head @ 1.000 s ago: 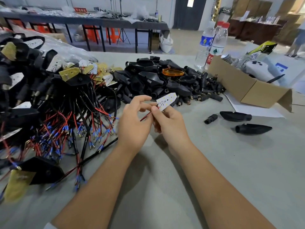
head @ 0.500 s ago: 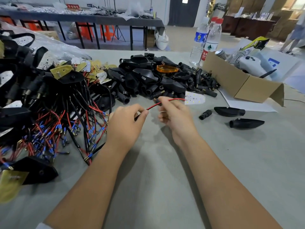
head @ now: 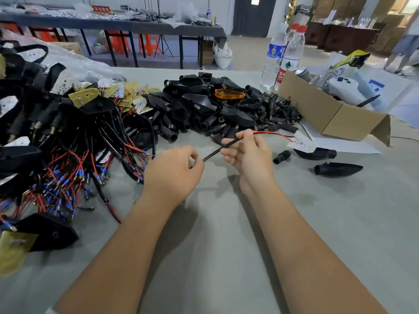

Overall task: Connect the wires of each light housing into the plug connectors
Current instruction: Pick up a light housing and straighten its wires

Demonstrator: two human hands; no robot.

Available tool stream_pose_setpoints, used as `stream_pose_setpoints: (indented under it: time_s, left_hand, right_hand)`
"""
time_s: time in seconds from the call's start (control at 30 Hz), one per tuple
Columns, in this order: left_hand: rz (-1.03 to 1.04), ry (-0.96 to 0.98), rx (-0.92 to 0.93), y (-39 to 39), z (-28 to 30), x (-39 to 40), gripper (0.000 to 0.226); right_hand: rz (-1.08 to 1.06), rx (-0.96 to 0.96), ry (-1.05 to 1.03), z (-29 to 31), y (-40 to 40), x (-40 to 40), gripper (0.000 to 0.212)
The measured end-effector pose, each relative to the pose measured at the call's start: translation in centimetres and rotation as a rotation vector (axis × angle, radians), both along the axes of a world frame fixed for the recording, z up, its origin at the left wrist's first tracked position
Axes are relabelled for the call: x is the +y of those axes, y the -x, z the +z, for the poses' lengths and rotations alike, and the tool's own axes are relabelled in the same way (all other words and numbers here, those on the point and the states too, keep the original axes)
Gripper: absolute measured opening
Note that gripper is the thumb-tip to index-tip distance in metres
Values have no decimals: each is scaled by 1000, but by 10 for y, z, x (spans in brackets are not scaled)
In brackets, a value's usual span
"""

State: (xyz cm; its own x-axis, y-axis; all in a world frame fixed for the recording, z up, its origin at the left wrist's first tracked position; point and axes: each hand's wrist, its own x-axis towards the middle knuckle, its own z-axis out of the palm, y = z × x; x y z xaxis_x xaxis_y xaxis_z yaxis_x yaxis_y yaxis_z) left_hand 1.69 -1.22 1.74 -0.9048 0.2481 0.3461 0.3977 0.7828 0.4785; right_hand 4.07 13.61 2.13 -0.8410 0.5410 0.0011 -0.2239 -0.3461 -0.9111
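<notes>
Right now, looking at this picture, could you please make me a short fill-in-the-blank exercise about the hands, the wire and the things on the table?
1. The left hand and the right hand both hold one ____ between them.
2. At the wire's far end hangs a small white ____ board.
3. One ____ lens lies on the pile of black housings.
4. Two water bottles stand behind the cardboard ____.

Missing words: wire; LED; orange; box

The red-capped bottle [head: 291, 57] bears a red label reading "农夫"; the far red sign [head: 101, 9] stays illegible.
</notes>
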Motion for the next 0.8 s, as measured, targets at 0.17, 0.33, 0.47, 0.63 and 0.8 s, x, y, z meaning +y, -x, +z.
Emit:
stream_pose_setpoints:
  time_s: [0.17,0.33,0.47,0.63,0.8]
  left_hand:
    - [-44,-2,-117,1,1,-2,12]
    - [-252,28,-113,-2,-5,1,6]
    - [-357,23,-116,0,-9,0,14]
    - [-319,0,-112,3,-13,1,13]
    - [-139,106,-77,10,-14,0,19]
  right_hand:
    - [-220,26,16,2,2,16,27]
    - [-328,-46,-124,4,2,22,27]
    - [-533,-135,-385,8,0,41,27]
    - [-1002,-484,-682,10,-18,91,29]
    - [-729,-669,-642,0,-19,120,23]
